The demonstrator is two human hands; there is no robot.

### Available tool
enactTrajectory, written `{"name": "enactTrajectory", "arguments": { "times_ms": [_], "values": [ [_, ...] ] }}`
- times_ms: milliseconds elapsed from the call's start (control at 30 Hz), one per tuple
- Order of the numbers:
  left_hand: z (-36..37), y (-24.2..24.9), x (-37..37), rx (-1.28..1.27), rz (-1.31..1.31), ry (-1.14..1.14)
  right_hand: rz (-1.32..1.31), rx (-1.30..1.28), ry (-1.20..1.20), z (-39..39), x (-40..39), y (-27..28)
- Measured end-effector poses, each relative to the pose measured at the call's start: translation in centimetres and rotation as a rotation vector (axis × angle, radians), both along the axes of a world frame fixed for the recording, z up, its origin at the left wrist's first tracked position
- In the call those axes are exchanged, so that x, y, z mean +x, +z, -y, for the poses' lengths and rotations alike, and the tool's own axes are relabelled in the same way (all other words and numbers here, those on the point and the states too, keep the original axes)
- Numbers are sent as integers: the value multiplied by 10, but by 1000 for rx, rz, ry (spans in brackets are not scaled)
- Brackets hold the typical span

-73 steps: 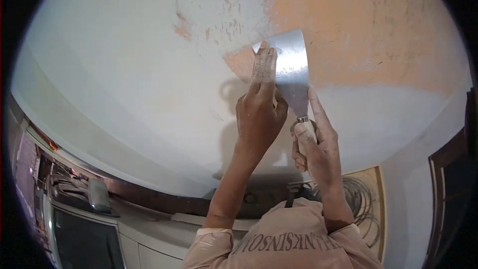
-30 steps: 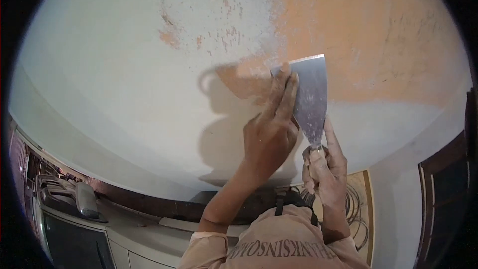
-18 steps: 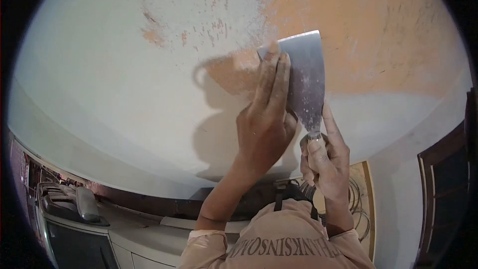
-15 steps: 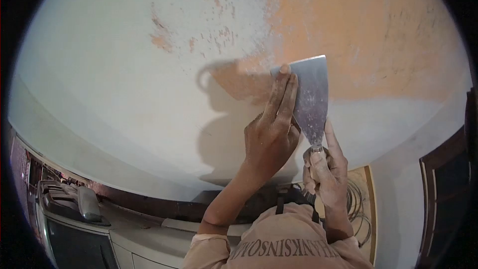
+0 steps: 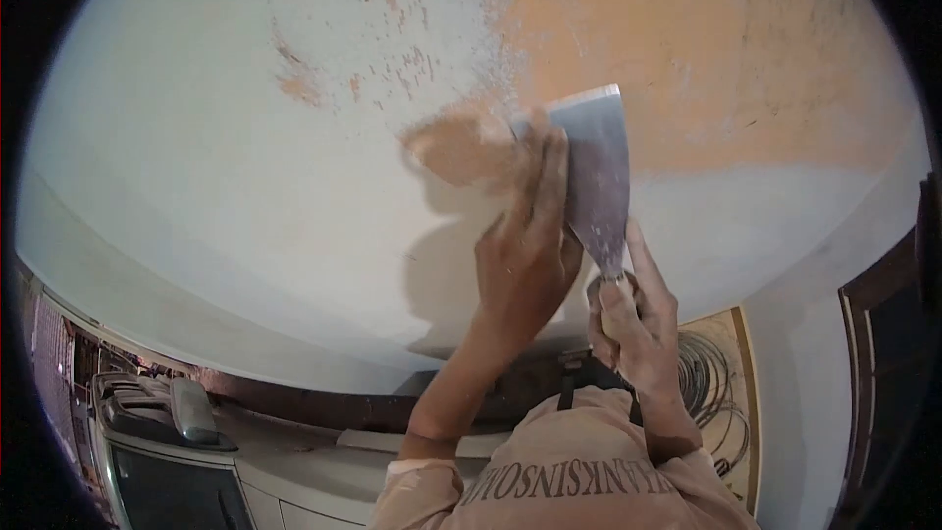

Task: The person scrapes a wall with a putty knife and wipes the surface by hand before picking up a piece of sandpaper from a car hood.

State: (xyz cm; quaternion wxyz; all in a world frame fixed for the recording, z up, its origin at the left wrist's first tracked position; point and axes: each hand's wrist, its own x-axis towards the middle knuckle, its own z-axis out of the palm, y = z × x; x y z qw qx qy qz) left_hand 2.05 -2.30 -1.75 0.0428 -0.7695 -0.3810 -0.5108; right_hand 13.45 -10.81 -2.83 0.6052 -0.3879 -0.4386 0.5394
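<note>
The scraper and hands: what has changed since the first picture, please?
The scraper has shifted right along the wall, and the left hand and right hand have gone with it. Nothing was taken hold of or let go: the right still grips the handle, and the left's fingers still lie on the blade.

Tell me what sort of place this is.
Probably an indoor room under renovation: a patchy orange-and-white wall, a broad scraper held before it, and coiled cable nearby.

Moved higher on wall (image 5: 324, 196) vs. ½ sec ago, w/ scraper (image 5: 599, 162), L hand (image 5: 525, 260) and R hand (image 5: 643, 329); vs. first pic., also farther to R, w/ less shine on blade.
</note>
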Motion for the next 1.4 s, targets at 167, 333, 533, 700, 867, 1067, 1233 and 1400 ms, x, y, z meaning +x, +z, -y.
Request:
{"name": "enactTrajectory", "arguments": {
  "times_ms": [167,333,533,700,867,1067,1233,1400],
  "values": [
    [-5,-4,-2,23,-37,-27,37,52,-56,-2,1,-5],
    [-5,-8,1,36,-45,-22,20,110,-55,-5,0,-18],
    [-3,0,0,-30,11,-76,52,70,-55,-6,4,-10],
    [-6,0,-3,8,23,-65,29,46,-44,-5,-1,-4],
    [-9,-7,-8,38,-1,-58,18,89,-35,-3,-5,-17],
    [-5,2,-3,39,39,-63,33,50,-59,-2,-8,-2],
    [-10,-7,-8,34,-29,-31,29,113,-62,-5,-9,-12],
    [-6,-4,-2,54,12,-42,45,77,-50,-1,-7,-7]
  ]
}}
